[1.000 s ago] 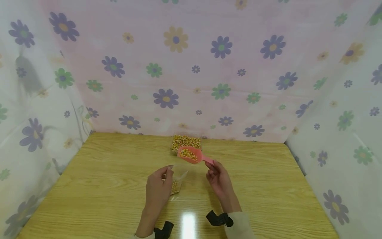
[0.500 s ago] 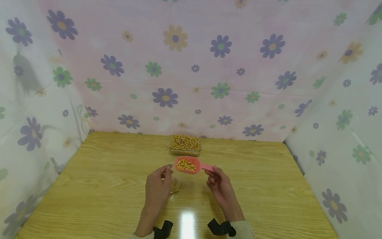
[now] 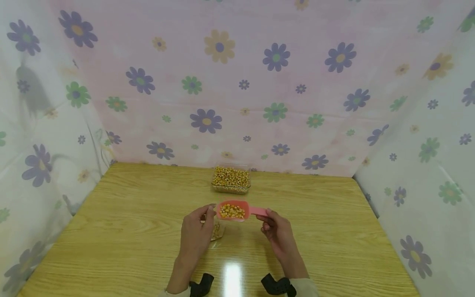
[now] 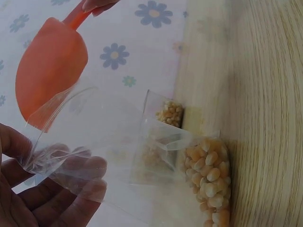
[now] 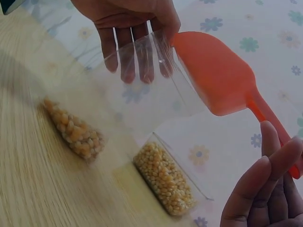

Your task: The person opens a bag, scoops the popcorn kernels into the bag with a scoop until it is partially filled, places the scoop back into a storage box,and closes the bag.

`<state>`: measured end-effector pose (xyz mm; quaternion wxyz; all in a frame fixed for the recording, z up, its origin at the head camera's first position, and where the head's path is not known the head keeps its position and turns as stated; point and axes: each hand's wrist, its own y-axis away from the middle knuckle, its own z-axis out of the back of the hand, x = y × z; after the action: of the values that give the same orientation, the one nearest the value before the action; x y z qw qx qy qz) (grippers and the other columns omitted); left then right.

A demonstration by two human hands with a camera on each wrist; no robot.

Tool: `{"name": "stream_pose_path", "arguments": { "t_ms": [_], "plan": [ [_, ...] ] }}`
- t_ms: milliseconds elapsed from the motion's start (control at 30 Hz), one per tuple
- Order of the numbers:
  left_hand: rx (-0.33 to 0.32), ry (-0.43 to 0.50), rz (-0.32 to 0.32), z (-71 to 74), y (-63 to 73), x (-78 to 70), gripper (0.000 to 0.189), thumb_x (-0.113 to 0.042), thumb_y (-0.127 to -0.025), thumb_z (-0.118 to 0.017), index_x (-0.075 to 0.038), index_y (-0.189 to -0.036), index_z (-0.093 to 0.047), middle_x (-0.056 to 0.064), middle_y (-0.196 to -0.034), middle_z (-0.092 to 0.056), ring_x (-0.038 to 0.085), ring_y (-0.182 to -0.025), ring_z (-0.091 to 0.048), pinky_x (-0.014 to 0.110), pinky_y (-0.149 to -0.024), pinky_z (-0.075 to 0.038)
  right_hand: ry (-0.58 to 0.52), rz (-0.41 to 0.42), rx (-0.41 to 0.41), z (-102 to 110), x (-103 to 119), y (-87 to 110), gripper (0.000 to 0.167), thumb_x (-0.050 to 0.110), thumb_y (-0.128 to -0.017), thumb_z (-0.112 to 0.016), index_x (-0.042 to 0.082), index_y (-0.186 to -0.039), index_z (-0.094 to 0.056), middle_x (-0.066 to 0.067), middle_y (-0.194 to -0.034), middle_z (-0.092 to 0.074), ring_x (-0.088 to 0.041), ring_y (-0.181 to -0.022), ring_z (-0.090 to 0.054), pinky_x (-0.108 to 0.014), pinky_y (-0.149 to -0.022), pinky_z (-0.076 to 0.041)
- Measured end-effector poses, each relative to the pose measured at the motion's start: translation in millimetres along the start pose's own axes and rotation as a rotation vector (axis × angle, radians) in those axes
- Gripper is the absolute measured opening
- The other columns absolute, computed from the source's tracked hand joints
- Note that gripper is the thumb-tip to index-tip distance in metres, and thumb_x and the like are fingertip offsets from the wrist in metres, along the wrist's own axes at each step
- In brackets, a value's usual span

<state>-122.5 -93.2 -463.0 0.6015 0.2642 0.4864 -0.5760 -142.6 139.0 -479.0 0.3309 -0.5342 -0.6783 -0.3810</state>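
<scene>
My right hand (image 3: 280, 235) grips the handle of a pink-orange scoop (image 5: 215, 71) that carries yellow corn kernels (image 3: 232, 211). A clear plastic bag (image 5: 137, 101) hangs from my left hand (image 3: 196, 229), its upper edge pinched between thumb and fingers. Kernels (image 4: 210, 175) fill the bottom of the bag, which rests on the table. The scoop's front lip is at the bag's mouth, close by the left fingertips; in the wrist views the film partly overlaps it. From the head view, the left hand and scoop hide much of the bag.
Behind the scoop, a clear rectangular container (image 3: 231, 190) of corn kernels stands near the back edge of the wood-grain table (image 3: 315, 214). Flower-patterned cloth (image 3: 237, 99) encloses the back and both sides.
My right hand has brought the loaded scoop from in front of the container down toward me, to the bag's mouth. The left hand stays nearly in place with the bag.
</scene>
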Motion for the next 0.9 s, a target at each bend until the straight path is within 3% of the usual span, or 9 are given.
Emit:
{"name": "stream_pose_path", "arguments": {
  "t_ms": [333,567,833,900],
  "plan": [
    [0.012,0.009,-0.023,-0.8,0.7,0.5,0.03,-0.019,-0.107,-0.052,-0.003,-0.117,-0.076,0.01,-0.094,-0.078,0.021,-0.077,-0.071,0.026,-0.046,-0.044,0.146,0.071,-0.124,-5.5,5.9,3.8,0.027,0.019,-0.103,-0.06,0.016,-0.087,-0.08,0.003,-0.078,-0.077,-0.004,-0.057,-0.054,-0.02,-0.062,-0.052],
    [0.035,-0.01,-0.015,0.9,0.6,-1.7,0.029,-0.02,-0.107,-0.054,-0.005,-0.118,-0.076,0.009,-0.096,-0.078,0.018,-0.077,-0.071,0.025,-0.046,-0.044,0.216,0.096,-0.219,-13.3,11.1,6.6,0.022,0.017,-0.101,-0.064,0.001,-0.096,-0.077,0.0,-0.076,-0.077,-0.007,-0.055,-0.057,-0.023,-0.063,-0.053],
    [0.033,-0.041,-0.039,-0.1,0.1,-3.1,0.027,-0.018,-0.105,-0.056,-0.006,-0.116,-0.077,0.011,-0.099,-0.078,0.018,-0.078,-0.071,0.025,-0.043,-0.039,0.299,0.141,-0.244,-20.1,13.9,10.4,0.029,0.018,-0.099,-0.068,-0.009,-0.106,-0.075,0.0,-0.076,-0.077,-0.009,-0.055,-0.059,-0.025,-0.064,-0.056],
    [0.032,-0.048,-0.051,-1.0,0.0,-2.9,0.027,-0.018,-0.105,-0.056,-0.005,-0.117,-0.077,0.011,-0.101,-0.077,0.015,-0.073,-0.069,0.024,-0.043,-0.038,0.318,0.155,-0.24,-21.5,14.4,11.9,0.029,0.018,-0.099,-0.068,-0.01,-0.107,-0.074,-0.001,-0.077,-0.077,-0.01,-0.055,-0.06,-0.026,-0.065,-0.057]
  ]
}}
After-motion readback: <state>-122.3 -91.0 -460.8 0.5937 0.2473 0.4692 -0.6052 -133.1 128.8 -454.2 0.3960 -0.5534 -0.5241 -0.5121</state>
